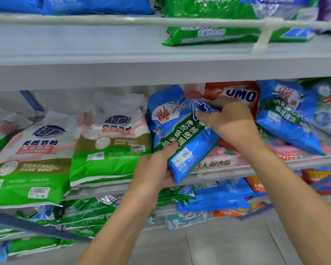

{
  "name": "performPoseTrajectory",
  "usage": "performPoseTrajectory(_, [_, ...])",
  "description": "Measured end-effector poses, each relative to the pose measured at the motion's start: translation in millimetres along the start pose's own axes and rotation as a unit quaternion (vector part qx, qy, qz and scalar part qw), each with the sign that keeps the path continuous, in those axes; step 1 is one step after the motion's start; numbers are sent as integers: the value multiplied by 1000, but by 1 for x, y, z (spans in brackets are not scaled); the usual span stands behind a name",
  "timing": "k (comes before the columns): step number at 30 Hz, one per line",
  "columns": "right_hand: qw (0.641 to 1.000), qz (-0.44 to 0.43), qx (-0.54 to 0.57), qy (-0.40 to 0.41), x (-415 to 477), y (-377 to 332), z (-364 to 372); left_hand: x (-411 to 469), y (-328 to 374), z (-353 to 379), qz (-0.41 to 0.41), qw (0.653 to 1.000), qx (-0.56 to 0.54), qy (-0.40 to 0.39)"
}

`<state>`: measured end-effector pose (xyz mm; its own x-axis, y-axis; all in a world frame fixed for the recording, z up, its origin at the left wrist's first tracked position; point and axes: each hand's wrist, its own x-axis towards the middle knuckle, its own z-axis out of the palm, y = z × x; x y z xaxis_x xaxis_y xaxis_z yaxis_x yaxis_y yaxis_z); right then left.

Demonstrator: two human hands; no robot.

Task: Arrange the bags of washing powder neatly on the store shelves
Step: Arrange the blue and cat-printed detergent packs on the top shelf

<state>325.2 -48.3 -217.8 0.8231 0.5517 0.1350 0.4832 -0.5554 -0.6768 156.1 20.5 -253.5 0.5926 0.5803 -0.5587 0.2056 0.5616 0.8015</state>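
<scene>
A blue bag of washing powder with a green band stands tilted on the middle shelf, its lower corner hanging over the shelf's front edge. My left hand grips its lower left corner from below. My right hand holds its upper right part, fingers over the top. Behind it stands a red OMO bag. To its left stand two white-and-green bags, upright and leaning back. To the right a second blue bag lies slanted on a heap of other bags.
The upper shelf holds blue bags at the left and green bags at the right behind a white rail. Lower shelves carry green, blue and red bags in loose piles. Grey floor tiles lie below.
</scene>
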Motion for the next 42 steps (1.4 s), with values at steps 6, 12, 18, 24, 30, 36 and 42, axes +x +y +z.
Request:
performPoseTrajectory(6, [936, 187, 260, -149, -85, 13, -45, -23, 3, -17, -59, 987, -65, -138])
performPoseTrajectory(12, [846, 279, 382, -246, -128, 4, -62, -66, -3, -25, 21, 988, 11, -152])
performPoseTrajectory(18, [829, 231, 437, -260, -160, -10, -69, -123, 14, -49, 58, 985, 22, -164])
performPoseTrajectory(24, [805, 195, 501, -250, -201, -42, -83, -175, 31, -73, 20, 991, 9, -128])
performPoseTrajectory(30, [797, 193, 535, -202, -215, -99, -98, -221, 75, -84, 98, 994, -6, -56])
performPoseTrajectory(36, [814, 118, 542, -173, -192, -172, -113, -243, 129, -98, 160, 984, -78, -11])
performPoseTrajectory(42, [776, 125, 591, -184, -166, -215, -113, -253, 161, -114, 202, 973, -114, 21])
